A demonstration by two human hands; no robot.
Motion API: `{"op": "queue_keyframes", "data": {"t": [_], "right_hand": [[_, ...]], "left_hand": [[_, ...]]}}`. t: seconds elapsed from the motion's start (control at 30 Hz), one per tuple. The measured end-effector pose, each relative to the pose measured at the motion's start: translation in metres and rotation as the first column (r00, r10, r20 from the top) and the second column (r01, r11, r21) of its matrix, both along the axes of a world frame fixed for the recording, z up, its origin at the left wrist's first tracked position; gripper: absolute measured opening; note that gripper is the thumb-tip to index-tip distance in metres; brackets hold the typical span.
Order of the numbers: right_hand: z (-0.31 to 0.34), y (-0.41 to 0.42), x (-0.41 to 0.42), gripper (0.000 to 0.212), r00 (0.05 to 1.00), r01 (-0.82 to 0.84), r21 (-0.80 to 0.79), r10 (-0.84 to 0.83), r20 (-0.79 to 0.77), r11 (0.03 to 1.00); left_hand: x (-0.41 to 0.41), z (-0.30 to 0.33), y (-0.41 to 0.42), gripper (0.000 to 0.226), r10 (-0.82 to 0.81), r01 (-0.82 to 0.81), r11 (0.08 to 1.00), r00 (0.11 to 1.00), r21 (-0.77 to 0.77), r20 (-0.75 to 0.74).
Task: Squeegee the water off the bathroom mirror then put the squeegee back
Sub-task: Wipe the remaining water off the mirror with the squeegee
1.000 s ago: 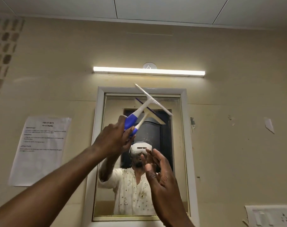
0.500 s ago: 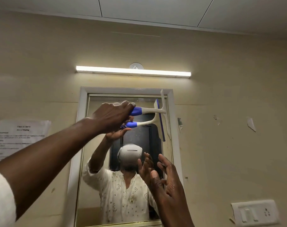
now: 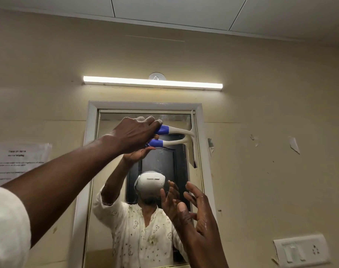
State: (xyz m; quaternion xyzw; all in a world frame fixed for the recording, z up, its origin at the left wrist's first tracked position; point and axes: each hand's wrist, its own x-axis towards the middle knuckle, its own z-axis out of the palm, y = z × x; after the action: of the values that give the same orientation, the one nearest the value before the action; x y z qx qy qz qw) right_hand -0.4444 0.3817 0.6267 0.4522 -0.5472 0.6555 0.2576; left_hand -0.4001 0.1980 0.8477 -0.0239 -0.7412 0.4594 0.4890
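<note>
A white-framed mirror (image 3: 110, 171) hangs on the beige wall. My left hand (image 3: 134, 133) is raised in front of its upper part and grips the blue handle of a white squeegee (image 3: 179, 130). The handle lies level and the blade stands upright against the glass at the mirror's top right edge. The squeegee's reflection shows just below the handle. My right hand (image 3: 195, 211) is lower, in front of the mirror's lower right part, wet, fingers spread, holding nothing.
A lit tube light (image 3: 152, 82) is mounted above the mirror. A printed paper sheet (image 3: 17, 161) is stuck on the wall at the left. A white switch plate (image 3: 302, 250) sits low on the right wall, with paint flakes above it.
My left hand turned the squeegee from a tilted pose to a level handle, then carried the upright blade right to the mirror's top right edge. The right hand stayed low and spread.
</note>
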Motion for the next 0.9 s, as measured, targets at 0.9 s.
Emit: {"op": "queue_keyframes", "data": {"t": [0.9], "right_hand": [[-0.005, -0.06, 0.071, 0.049, 0.983, -0.165, 0.247, 0.138, 0.122, 0.955]], "left_hand": [[0.174, -0.009, -0.139, 0.043, 0.124, -0.123, 0.992, 0.991, 0.018, -0.051]]}}
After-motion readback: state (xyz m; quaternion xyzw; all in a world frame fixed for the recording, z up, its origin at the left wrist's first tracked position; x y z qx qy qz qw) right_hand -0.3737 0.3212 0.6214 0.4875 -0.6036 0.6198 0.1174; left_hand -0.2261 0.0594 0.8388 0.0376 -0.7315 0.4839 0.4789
